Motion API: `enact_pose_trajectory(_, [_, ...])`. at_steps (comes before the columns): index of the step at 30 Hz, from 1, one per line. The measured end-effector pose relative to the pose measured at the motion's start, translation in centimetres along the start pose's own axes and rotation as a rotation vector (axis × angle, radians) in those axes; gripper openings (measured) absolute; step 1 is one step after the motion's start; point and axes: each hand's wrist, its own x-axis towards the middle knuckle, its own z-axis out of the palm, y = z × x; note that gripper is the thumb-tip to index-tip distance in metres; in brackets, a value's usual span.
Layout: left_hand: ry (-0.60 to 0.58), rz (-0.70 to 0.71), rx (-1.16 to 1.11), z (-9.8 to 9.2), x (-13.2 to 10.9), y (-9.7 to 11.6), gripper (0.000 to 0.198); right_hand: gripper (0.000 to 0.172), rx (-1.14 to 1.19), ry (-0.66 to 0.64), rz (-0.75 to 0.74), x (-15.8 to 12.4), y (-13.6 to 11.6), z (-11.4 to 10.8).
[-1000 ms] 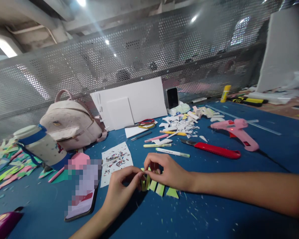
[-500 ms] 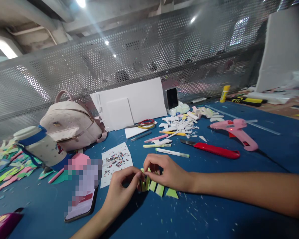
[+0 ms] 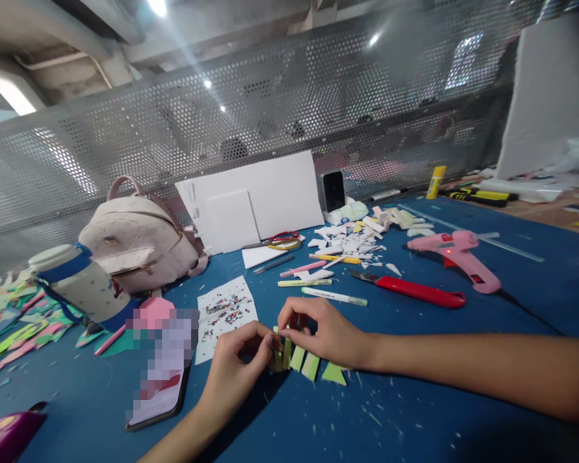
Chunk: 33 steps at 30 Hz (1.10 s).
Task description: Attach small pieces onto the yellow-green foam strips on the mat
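Observation:
My left hand (image 3: 241, 363) and my right hand (image 3: 325, 328) meet fingertip to fingertip low in the middle of the view. Both are closed in a pinch on a light green paper strip (image 3: 286, 352), whose upper part is mostly covered by my fingers. Just under my right hand, several more light green paper pieces (image 3: 311, 367) lie side by side on the blue table (image 3: 405, 411). One separate green piece (image 3: 335, 374) rests a little to the right. Beyond my left hand is a white sheet (image 3: 207, 341) sprinkled with small colourful bits.
A red utility knife (image 3: 422, 292) with its blade out and a pink glue gun (image 3: 456, 254) lie to the right. Several pens (image 3: 335, 296), scissors (image 3: 284, 240) and white scraps (image 3: 347, 241) are ahead. On the left are a phone (image 3: 166, 379), a bottle (image 3: 82, 286) and a backpack (image 3: 139, 241).

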Motion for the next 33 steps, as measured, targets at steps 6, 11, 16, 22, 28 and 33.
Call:
enact_pose_trajectory(6, [0.000, -0.004, -0.028, 0.00, 0.13, -0.07, 0.026, 0.002, -0.004, 0.019, -0.017, 0.03, 0.00, 0.02])
enact_pose_trajectory(11, [0.002, -0.008, -0.047, -0.06, 0.12, -0.14, 0.027, 0.002, -0.009, 0.024, -0.032, 0.05, -0.06, 0.02])
enact_pose_trajectory(16, [-0.004, -0.004, -0.072, -0.07, 0.10, -0.17, 0.027, 0.003, -0.017, 0.029, -0.059, 0.05, -0.05, 0.00])
enact_pose_trajectory(22, [0.000, -0.020, -0.099, 0.06, 0.25, -0.04, 0.028, 0.004, -0.011, 0.018, -0.055, 0.06, -0.08, -0.09])
enact_pose_trajectory(28, [-0.009, -0.040, -0.125, 0.06, 0.24, -0.24, 0.027, 0.003, 0.009, 0.036, -0.046, 0.05, -0.15, -0.05])
enact_pose_trajectory(33, [-0.019, -0.071, -0.128, 0.00, 0.33, -0.35, 0.031, 0.003, 0.045, 0.035, 0.010, 0.00, -0.12, -0.12])
